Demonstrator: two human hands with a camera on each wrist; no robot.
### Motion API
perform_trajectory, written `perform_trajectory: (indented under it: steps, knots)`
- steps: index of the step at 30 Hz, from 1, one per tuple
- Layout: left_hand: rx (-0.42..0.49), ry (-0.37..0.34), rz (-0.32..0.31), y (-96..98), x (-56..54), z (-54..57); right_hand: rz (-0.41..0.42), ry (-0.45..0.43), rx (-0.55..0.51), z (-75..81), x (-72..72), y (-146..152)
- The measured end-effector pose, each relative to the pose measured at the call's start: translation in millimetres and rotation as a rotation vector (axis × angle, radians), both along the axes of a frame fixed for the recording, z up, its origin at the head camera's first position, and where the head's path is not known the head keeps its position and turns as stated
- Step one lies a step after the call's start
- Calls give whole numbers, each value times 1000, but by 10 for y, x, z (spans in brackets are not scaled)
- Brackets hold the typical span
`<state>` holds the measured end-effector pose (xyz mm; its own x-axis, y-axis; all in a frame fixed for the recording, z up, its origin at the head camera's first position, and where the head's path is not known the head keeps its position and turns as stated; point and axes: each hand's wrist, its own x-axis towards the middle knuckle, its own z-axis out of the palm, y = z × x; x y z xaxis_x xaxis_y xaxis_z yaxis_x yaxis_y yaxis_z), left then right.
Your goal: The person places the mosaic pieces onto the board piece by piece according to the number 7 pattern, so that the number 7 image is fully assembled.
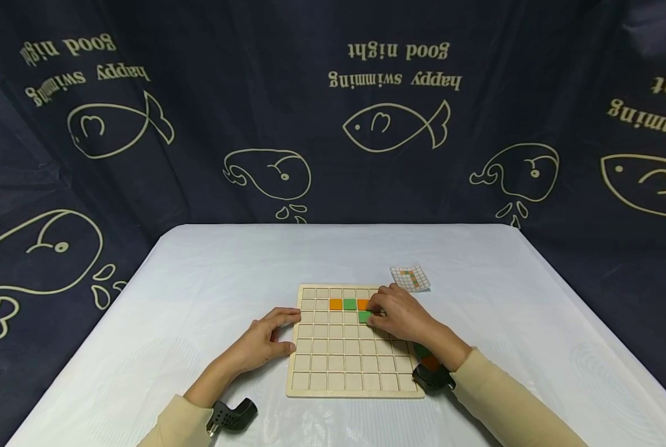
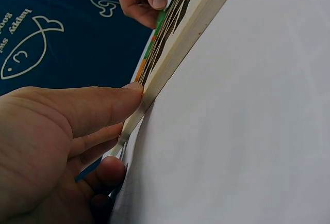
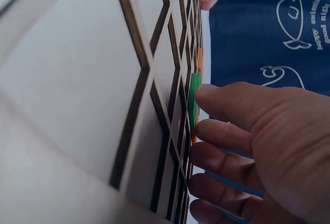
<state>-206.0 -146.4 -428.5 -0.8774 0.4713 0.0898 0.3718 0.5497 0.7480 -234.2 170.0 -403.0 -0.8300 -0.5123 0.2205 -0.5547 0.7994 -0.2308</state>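
A wooden grid board lies flat on the table. In its second row from the far edge sit an orange tile, a green tile and another orange tile. Just below the last one, my right hand pinches a second green tile between thumb and forefinger, over its cell. The right wrist view shows the thumb tip against that green tile. My left hand rests against the board's left edge, thumb and fingers spread and loosely extended along the wooden rim.
A small paper card printed with a coloured grid lies beyond the board's far right corner. More green and orange tiles show partly under my right wrist. A dark curtain with fish and whale drawings hangs behind the white table.
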Motion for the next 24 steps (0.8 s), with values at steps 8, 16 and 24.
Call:
perform_trajectory:
  steps: [8,16,24]
  knots:
    - [9,-6,1,2,0,3,3,4,-9,-5,1,3]
    - [19,-35,13,-2,-1,-6,4,-12,-14,22,6,0]
    - [21,-42,19,2,-3,-2,-3,-44,-56,56,30,14]
